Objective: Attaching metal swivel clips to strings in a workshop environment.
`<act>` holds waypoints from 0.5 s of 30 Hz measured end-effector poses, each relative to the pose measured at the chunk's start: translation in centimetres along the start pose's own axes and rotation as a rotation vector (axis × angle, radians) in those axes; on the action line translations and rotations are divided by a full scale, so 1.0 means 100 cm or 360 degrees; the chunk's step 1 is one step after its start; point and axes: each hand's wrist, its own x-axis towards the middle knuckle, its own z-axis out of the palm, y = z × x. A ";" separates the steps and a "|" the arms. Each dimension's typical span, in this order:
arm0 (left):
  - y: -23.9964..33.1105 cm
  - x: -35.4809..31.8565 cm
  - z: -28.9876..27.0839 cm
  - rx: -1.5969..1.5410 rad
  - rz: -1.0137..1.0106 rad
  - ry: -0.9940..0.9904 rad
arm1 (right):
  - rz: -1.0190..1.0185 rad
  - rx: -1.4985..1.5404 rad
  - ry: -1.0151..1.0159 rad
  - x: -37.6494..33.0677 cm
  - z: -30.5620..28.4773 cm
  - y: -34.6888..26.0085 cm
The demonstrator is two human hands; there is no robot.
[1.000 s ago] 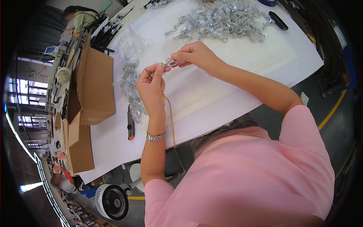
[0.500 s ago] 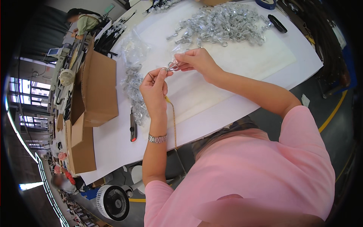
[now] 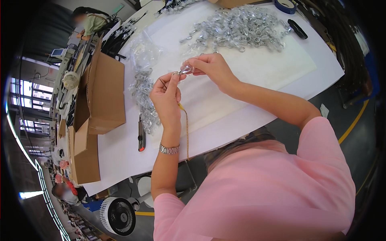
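Note:
Above the table's middle, my left hand (image 3: 167, 94) pinches the ring end of a small silver metal clasp (image 3: 185, 70). A thin dark item (image 3: 163, 84) crosses its fingers; I cannot make out its kind. From below this hand a yellow cord (image 3: 187, 132) hangs over the table edge. My right hand (image 3: 213, 69) is closed, thumb and fingers gripping clear plastic wrap (image 3: 188, 62) around the clasp's other end. A large heap of silver clasps (image 3: 245, 30) lies beyond my right hand. Left of my left hand lies another heap of plastic-wrapped clasps (image 3: 145, 104).
A cardboard box (image 3: 106, 96) stands open along the table's left side. A box cutter (image 3: 141, 136) lies near it. Crumpled clear plastic (image 3: 144, 52) sits farther back. At far right are a blue tape roll (image 3: 286, 5) and a black tool (image 3: 298, 29). A fan (image 3: 118, 217) stands below.
The clasp has turned slightly between my hands, and the plastic now sits around its right end. Both hands keep their grip and stay nearly in place.

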 end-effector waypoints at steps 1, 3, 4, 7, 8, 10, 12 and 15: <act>0.000 0.000 0.000 -0.0001 0.0002 0.0003 | 0.0019 0.0013 -0.0029 -0.001 -0.001 0.000; 0.000 0.000 -0.001 0.0004 0.0041 0.0083 | 0.0038 0.0025 -0.0061 -0.002 0.001 0.000; 0.000 0.000 -0.002 0.0003 0.0041 0.0084 | 0.0056 0.0110 -0.0054 -0.004 0.003 -0.002; 0.000 -0.001 -0.002 -0.0008 0.0022 0.0102 | 0.0088 0.0205 -0.0051 -0.003 0.003 0.000; 0.000 -0.001 0.000 -0.0009 0.0011 0.0075 | 0.0102 0.0215 -0.0056 -0.002 0.002 0.000; 0.001 -0.002 0.002 -0.0010 -0.0001 0.0045 | 0.0102 0.0267 -0.0071 -0.004 0.003 -0.002; 0.001 -0.003 0.003 0.0026 -0.0032 0.0043 | 0.0101 0.0321 -0.0087 -0.004 0.003 -0.003; 0.000 -0.002 0.002 -0.0017 -0.0001 0.0106 | 0.0133 0.0334 -0.0070 -0.005 0.003 -0.001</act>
